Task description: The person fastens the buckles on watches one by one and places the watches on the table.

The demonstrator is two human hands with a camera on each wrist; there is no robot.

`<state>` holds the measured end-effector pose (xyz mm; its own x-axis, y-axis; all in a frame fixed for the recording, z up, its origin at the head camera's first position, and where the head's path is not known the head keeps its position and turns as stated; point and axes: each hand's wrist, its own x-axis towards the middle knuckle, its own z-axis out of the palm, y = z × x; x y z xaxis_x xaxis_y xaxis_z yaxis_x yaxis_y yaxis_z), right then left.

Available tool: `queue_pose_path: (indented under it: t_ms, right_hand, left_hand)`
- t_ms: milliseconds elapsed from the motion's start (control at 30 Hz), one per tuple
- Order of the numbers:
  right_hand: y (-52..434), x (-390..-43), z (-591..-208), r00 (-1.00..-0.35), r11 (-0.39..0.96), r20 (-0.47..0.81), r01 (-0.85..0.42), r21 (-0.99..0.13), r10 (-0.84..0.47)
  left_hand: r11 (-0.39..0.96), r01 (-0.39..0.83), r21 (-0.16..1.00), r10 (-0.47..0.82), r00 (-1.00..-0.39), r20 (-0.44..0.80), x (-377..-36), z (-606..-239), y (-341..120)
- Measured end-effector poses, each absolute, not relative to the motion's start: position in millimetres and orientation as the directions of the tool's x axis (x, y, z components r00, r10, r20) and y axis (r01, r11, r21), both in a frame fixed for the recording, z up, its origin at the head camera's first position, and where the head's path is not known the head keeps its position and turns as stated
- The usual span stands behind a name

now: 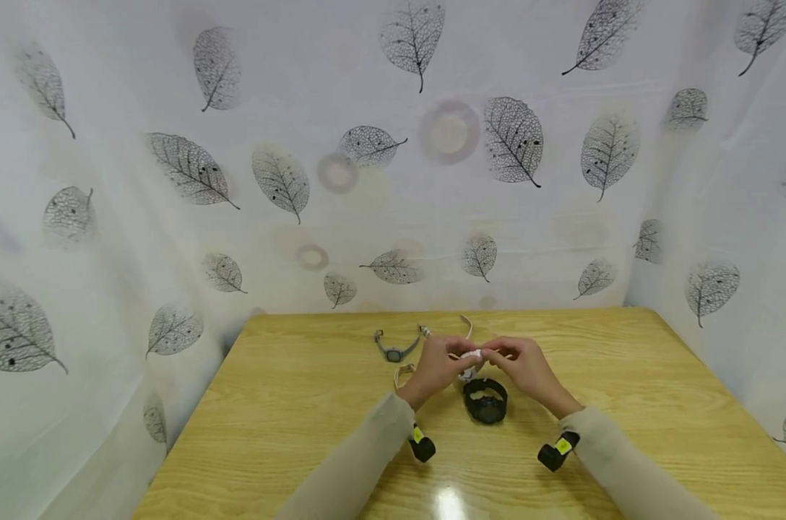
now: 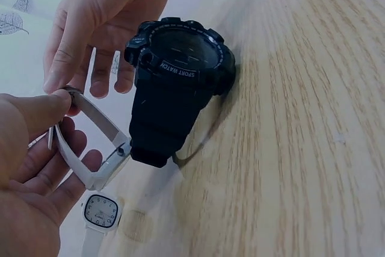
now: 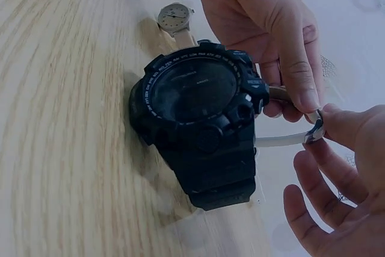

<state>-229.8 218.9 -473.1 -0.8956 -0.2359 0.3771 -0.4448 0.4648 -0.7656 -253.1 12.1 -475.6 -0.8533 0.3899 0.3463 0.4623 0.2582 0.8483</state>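
Observation:
A white-strapped watch (image 1: 469, 366) is held above the table between the two hands, its strap bent into a loop. My left hand (image 1: 435, 370) pinches the strap near its ends between thumb and fingers. My right hand (image 1: 526, 365) meets it there, thumb and finger pinching the strap at the metal buckle (image 3: 314, 132). In the left wrist view the loop (image 2: 75, 159) hangs from the fingertips. Just nearer than the hands, a black sport watch (image 1: 486, 404) stands on the table with its strap closed; in both wrist views it covers part of the scene.
Left of the hands lie a grey watch (image 1: 394, 354), strap spread, and a round-faced watch with a beige strap (image 3: 174, 17). A white square-faced watch (image 2: 101, 211) lies beyond, partly hidden by the hands. Leaf-print curtains (image 1: 393, 217) border the wooden table (image 1: 289, 433).

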Motion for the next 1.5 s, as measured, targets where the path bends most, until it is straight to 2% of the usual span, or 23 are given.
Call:
queue_pose_path:
  t_ms: [167, 267, 400, 567, 700, 967, 1267, 1400, 1500]
  right_hand:
    - [219.5, -231.8, -471.9, -0.912, 0.436, 0.356, -0.410, -0.801, -0.204]
    - [218.7, -229.5, -463.0, -0.924, 0.396, 0.329, -0.381, -0.835, -0.195]
    - [220.7, -229.5, -459.8, -0.909, 0.344, 0.355, -0.412, -0.844, -0.218]
    - [223.4, -234.6, -468.4, -0.886, 0.302, 0.397, -0.457, -0.837, -0.240]
    - [222.4, -235.3, -470.5, -0.880, 0.281, 0.396, -0.463, -0.841, -0.263]
    - [221.7, -233.3, -471.6, -0.879, 0.284, 0.385, -0.459, -0.842, -0.281]
    - [225.8, -231.1, -469.6, -0.889, 0.299, 0.373, -0.445, -0.844, -0.267]
    - [231.0, -231.4, -467.1, -0.910, 0.320, 0.344, -0.405, -0.857, -0.230]
    - [237.4, -232.8, -466.9, -0.929, 0.293, 0.309, -0.359, -0.886, -0.203]
  left_hand:
    - [0.197, 0.391, 0.899, 0.357, -0.883, 0.306, -255.9, -475.8, 13.6]
    - [0.101, 0.332, 0.938, 0.321, -0.903, 0.285, -259.7, -473.5, 14.0]
    - [-0.055, 0.226, 0.973, 0.261, -0.937, 0.233, -266.3, -467.1, 13.7]
    - [-0.226, 0.038, 0.973, 0.198, -0.977, 0.084, -270.0, -454.5, 16.2]
    - [-0.303, -0.054, 0.952, 0.182, -0.983, 0.003, -269.9, -449.9, 18.5]
    - [-0.326, -0.112, 0.939, 0.196, -0.979, -0.049, -266.0, -450.0, 20.9]
    - [-0.270, -0.095, 0.958, 0.247, -0.969, -0.026, -267.6, -454.2, 24.7]
    - [-0.211, -0.050, 0.976, 0.322, -0.947, 0.021, -269.2, -455.9, 26.3]
    - [-0.126, 0.027, 0.992, 0.401, -0.913, 0.076, -269.4, -456.6, 26.6]
